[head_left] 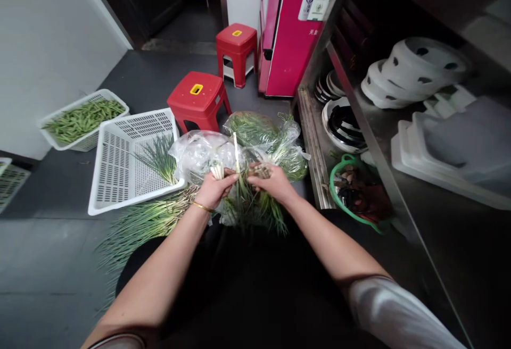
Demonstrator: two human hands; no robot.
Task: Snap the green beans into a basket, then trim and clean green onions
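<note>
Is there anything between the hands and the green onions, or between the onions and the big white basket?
Nothing between hands and onions: the left hand and right hand both grip the green onions. Toward the white basket, a clear plastic bag lies against its right edge.

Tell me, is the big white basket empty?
No, a few scallions lie in the right side of the basket.

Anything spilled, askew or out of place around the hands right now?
A heap of scallions lies straight on the dark floor, beside and partly under the white basket, which seems tilted and holds only a few. Left hand and right hand grip a scallion bunch; nothing looks broken.
</note>
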